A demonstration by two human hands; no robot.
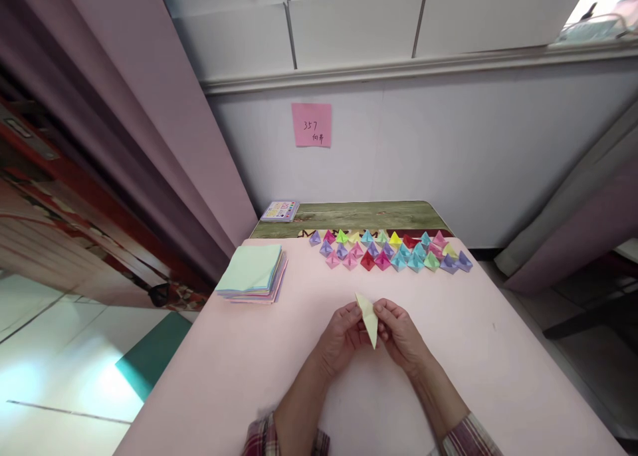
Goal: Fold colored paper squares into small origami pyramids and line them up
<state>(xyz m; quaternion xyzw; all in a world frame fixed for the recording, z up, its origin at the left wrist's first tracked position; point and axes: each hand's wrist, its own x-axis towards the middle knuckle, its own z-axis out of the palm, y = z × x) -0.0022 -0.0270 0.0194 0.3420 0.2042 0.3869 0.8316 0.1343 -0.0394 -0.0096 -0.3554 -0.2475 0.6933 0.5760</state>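
A pale yellow-green folded paper (369,320), narrow and pointed at both ends, is held up over the front middle of the table. My left hand (343,336) pinches its left side between thumb and fingers. On the other side, my right hand (399,333) grips the right edge the same way, thumb on top. The fingers behind the paper are partly hidden. Beyond my hands, several small folded paper boats (383,260) in many colours stand in rows.
A stack of coloured square paper (252,270), light green on top, lies at the table's left. Behind is a small packet (280,211) on a wood-patterned strip (369,212). A pink note (312,125) is stuck on the wall. The pink table (478,349) has edges on both sides.
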